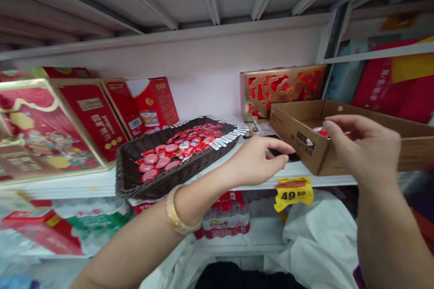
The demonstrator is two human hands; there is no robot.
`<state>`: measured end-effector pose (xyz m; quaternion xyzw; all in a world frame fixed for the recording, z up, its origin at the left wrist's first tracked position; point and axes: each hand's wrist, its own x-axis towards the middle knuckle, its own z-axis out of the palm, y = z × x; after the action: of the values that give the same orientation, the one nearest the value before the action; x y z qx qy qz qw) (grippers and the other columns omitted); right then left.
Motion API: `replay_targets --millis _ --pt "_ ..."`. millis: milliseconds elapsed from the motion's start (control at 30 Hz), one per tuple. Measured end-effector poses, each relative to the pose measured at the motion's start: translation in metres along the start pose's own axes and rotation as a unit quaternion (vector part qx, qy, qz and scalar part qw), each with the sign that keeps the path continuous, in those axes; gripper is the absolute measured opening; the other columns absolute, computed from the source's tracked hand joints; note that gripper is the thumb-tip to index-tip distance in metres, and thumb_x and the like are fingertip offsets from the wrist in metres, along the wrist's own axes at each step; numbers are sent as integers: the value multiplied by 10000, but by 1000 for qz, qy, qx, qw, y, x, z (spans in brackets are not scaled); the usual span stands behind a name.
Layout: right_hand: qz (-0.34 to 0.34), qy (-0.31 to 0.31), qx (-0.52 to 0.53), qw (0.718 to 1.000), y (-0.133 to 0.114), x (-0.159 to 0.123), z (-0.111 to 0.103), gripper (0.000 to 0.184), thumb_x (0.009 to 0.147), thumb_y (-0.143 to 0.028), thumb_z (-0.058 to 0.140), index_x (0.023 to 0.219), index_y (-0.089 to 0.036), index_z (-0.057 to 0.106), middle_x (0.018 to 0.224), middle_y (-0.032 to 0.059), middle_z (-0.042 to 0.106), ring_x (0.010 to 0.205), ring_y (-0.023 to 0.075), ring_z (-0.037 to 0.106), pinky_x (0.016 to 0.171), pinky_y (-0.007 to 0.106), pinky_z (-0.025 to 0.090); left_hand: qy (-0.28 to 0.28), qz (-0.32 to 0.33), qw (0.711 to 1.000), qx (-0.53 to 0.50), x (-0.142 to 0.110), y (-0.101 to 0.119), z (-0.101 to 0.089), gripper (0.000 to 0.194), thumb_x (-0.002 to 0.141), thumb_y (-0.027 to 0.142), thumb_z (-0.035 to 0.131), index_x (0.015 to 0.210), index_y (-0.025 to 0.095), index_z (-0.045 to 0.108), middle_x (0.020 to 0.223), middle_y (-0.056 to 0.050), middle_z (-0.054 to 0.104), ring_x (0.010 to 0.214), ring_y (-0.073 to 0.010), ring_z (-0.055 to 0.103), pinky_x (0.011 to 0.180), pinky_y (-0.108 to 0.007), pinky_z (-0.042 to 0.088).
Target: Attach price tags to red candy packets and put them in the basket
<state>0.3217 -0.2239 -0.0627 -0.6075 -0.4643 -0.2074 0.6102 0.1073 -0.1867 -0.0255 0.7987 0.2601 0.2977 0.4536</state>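
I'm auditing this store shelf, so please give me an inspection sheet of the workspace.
Surface: white shelf, holding the goods.
Job's things: cardboard tray with red packets inside; dark wicker basket of red sachets.
Clutter: red gift boxes at left; gold-and-red box behind the tray.
Hands: left hand open, fingertips beside the tray; right hand at the tray's front, grip unclear.
Cables: nothing seen.
Surroundings: yellow price tag, bottled-water pack and white plastic bag below.
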Motion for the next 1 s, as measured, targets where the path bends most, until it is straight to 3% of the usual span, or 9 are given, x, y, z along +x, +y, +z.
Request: replay_targets --millis 100,200,267,400,533,600,867,1000 --pt "-85 -76 52 992 -28 -17 26 171 829 -360 668 811 -208 745 724 35 693 572 141 556 580 278 443 43 17 994 96 -17 13 -46 246 775 107 620 962 138 778 782 -63 755 673 -159 675 682 -281 522" --pt "-142 -169 108 969 -52 -32 55 139 857 -331 653 843 -226 742 776 43 703 678 173 624 659 303 485 111 6 970 214 -16 10 -98 282 791 130 599 1022 109 759 930 -91 766 766 -159 688 748 -279 520" --pt "-179 -208 124 954 -65 -43 73 129 867 -311 655 851 -223 749 805 53 715 748 196 651 722 328 495 119 -30 933 337 -10 -4 -130 339 815 166 574 1111 103 727 1027 -100 759 818 -159 689 763 -258 506" --pt "-238 -251 108 932 -85 -59 102 92 850 -271 691 856 -215 763 825 62 713 790 211 645 759 350 483 49 -123 843 522 -1 -46 -173 329 813 243 587 1078 129 745 994 -95 768 857 -194 685 730 -243 465" --pt "-266 -282 70 919 -92 -66 120 134 803 -269 751 929 -224 768 868 68 703 825 226 625 768 362 481 12 -170 807 565 3 -78 -186 264 752 310 652 885 116 774 806 -119 759 717 -233 663 630 -273 421" --pt "-276 -290 53 915 -92 -67 127 186 781 -265 775 959 -215 768 889 76 697 839 235 618 772 369 480 -10 -178 796 579 4 -86 -186 261 750 317 652 886 128 771 795 -111 756 705 -228 655 627 -270 411" --pt "-290 -278 49 914 -89 -73 142 72 825 -231 727 867 -205 779 814 70 682 799 218 603 757 355 463 -26 -191 780 595 9 -104 -180 461 703 255 696 1147 132 696 1110 -150 735 982 -277 670 794 -276 458" --pt "-293 -253 78 919 -90 -72 149 109 861 -218 678 809 -194 771 783 70 681 765 208 602 730 343 464 7 -199 790 579 7 -108 -182 490 644 253 738 1114 118 697 1107 -160 733 1033 -301 660 856 -292 468"
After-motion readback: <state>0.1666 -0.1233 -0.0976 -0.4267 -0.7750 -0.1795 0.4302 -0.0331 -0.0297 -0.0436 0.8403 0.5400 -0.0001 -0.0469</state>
